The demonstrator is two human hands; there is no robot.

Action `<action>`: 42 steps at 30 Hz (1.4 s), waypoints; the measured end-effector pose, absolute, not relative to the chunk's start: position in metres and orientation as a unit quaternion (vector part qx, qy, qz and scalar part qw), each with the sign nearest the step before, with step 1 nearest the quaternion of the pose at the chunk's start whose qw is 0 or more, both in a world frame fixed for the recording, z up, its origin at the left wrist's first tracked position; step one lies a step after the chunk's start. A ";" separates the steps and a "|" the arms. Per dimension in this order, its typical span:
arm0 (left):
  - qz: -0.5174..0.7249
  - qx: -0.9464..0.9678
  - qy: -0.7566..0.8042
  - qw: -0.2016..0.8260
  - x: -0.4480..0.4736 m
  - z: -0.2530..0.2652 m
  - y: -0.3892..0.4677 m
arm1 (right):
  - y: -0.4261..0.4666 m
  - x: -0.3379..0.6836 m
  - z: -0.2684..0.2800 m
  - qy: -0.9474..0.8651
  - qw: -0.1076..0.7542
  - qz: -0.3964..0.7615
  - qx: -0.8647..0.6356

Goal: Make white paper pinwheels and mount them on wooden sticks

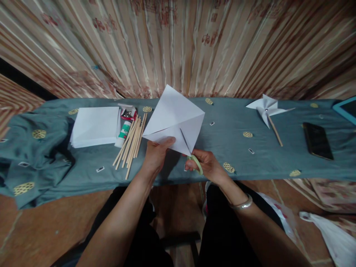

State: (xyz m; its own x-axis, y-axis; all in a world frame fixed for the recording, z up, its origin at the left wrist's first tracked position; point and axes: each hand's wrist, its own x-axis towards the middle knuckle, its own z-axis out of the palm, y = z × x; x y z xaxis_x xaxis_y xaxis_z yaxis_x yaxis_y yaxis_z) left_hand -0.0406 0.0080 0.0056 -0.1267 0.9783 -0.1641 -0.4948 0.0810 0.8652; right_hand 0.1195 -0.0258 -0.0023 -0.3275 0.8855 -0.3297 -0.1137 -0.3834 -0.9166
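A white square sheet of paper is held up over the cloth-covered table, one corner pointing away from me. My left hand grips its near left edge, thumb on top and the other fingers hidden beneath. A slit runs inward from the left corner. My right hand is closed around the light green handles of a pair of scissors. Their dark blade lies over the paper near its closest corner, pointing toward the middle.
Left of the paper lie several wooden sticks, a glue stick, a small red box of metal bits and a stack of white paper. On the right are a paper pinwheel, a phone and a blue-edged tablet. A curtain hangs behind.
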 end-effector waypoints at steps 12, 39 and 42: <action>0.612 0.270 0.442 0.597 -0.039 0.007 0.008 | -0.026 0.118 0.000 -0.412 0.358 0.690 -0.474; 0.613 0.270 0.430 0.606 -0.039 0.005 0.008 | -0.026 0.119 -0.005 -0.444 0.360 0.673 -0.470; 0.610 0.272 0.438 0.602 -0.039 0.005 0.008 | -0.027 0.120 -0.007 -0.454 0.351 0.671 -0.470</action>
